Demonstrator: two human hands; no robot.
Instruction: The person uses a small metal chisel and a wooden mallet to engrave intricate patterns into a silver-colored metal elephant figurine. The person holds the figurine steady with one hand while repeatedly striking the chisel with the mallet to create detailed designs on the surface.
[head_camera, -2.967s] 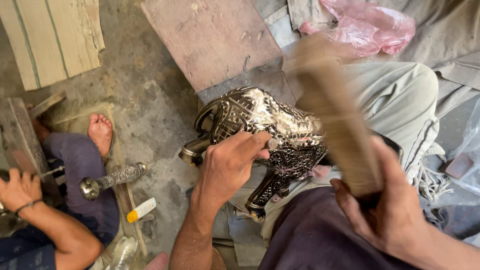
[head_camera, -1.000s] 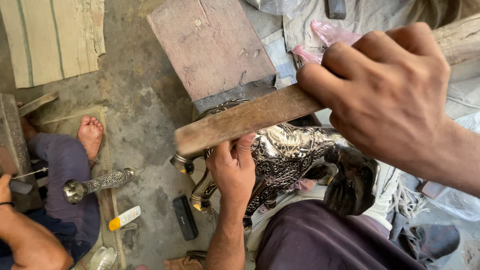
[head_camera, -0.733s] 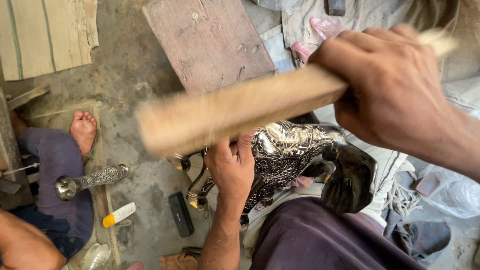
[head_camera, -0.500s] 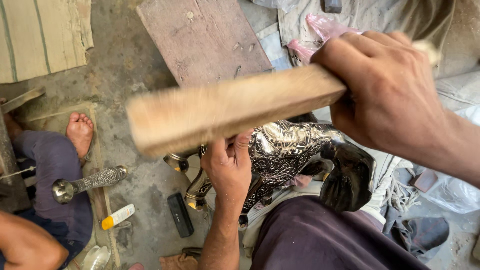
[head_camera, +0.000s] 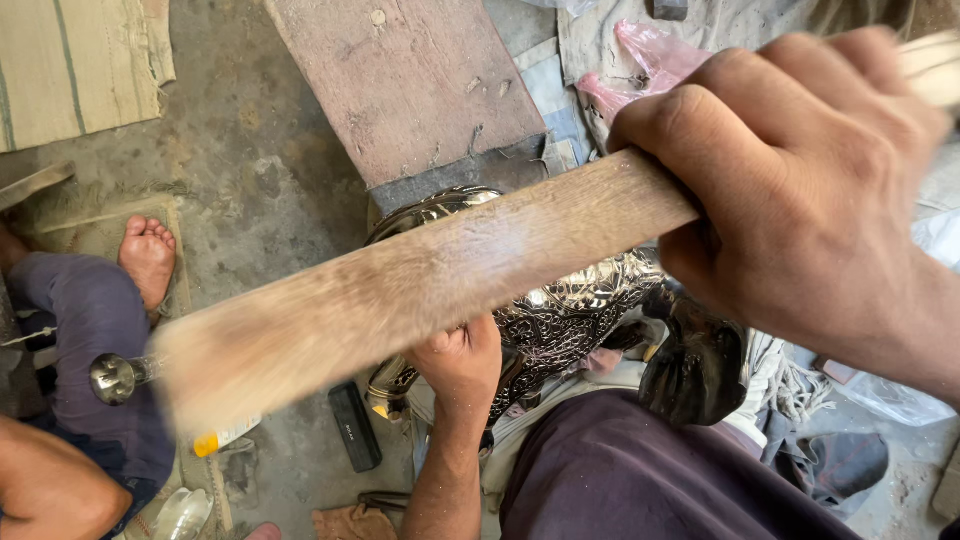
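My right hand (head_camera: 800, 190) grips a long flat wooden stick (head_camera: 420, 285), held close to the camera and blurred with motion, slanting down to the left. Under it lies an ornate embossed silver-coloured metal vessel (head_camera: 570, 305) resting on my lap. My left hand (head_camera: 462, 358) is closed on the vessel's near side; whether it holds a small tool there is hidden by the stick. A dark blackened lump (head_camera: 700, 365) sits at the vessel's right end.
A worn wooden plank (head_camera: 400, 80) lies on the concrete floor ahead. At left sits another person, with a bare foot (head_camera: 148, 258), a purple trouser leg (head_camera: 95, 340) and an arm (head_camera: 50, 485). A metal hammer head (head_camera: 112, 378), black block (head_camera: 354, 425), pink plastic bag (head_camera: 650, 60) lie around.
Over the past seconds my right hand has swung the stick up and down over the vessel; it now slants lower at its left end. My left hand stays on the vessel.
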